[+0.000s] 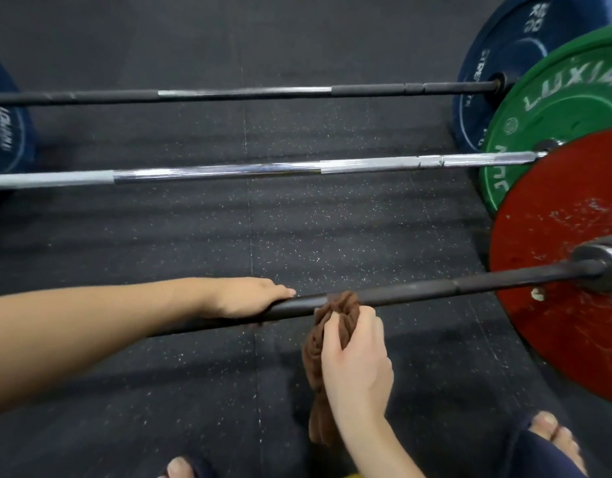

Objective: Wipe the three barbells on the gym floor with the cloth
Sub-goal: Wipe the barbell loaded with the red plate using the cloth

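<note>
Brown fabric cloth: bunched and looped over the nearest bar, just ahead of the right hand. Its tails are gathered in that hand's fingers, and the rest hangs down beside the wrist.

Dark steel barbell with a scuffed red disc plate: shaft runs under the left hand, which rests on it just left of the cloth. The plate stands upright, well right of the right hand.

Chrome barbell with a green plate: beyond both hands, roughly parallel to the dark bar, apart from it.

Black barbell with a bright centre band: farthest from the hands, beyond the chrome one, with a blue plate at its right end.
</note>
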### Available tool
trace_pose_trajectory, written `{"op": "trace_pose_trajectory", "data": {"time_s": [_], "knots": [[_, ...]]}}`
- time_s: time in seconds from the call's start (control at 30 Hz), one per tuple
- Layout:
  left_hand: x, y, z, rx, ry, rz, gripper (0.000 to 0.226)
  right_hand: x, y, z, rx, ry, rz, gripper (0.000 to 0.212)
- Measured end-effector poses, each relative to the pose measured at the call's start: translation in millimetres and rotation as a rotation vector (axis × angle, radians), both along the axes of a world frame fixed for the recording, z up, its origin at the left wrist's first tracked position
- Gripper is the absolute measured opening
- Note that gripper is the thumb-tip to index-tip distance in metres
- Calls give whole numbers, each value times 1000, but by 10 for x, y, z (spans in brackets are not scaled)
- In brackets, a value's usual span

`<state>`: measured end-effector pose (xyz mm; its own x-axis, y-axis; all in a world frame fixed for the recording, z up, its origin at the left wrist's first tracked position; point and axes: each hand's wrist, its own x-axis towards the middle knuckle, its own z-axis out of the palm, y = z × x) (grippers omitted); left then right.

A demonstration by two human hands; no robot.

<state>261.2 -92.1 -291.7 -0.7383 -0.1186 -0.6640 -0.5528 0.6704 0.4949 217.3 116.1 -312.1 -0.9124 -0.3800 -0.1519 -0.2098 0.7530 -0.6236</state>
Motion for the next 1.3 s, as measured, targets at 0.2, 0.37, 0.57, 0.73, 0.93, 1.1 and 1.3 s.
{"op": "trace_pose_trajectory", "data": {"time_s": [0.2, 0.37, 0.57, 0.73, 0.93, 1.1, 1.3], "knots": [[-6, -30, -83, -80, 32, -27, 52, -138, 58, -29, -68, 25, -141, 23], [-3, -31, -107, -45, 58, -9, 57, 219, -130, 5, 39, 23, 13, 33], [48, -32, -56, 8, 50, 43, 61, 508, -327, 16, 65, -64, 160, 33], [75, -46, -86, -46, 20, 43, 60, 182, -61, -91, -34, 11, -48, 26], [60, -45, -96, -11, 50, 19, 57, 454, -304, -43, 20, -6, 67, 28], [71, -43, -61, 32, 47, 52, 63, 661, -433, -24, 40, -51, 190, 27], [47, -45, -81, -9, 43, 21, 66, 263, -113, -147, -49, 29, -57, 26]]}}
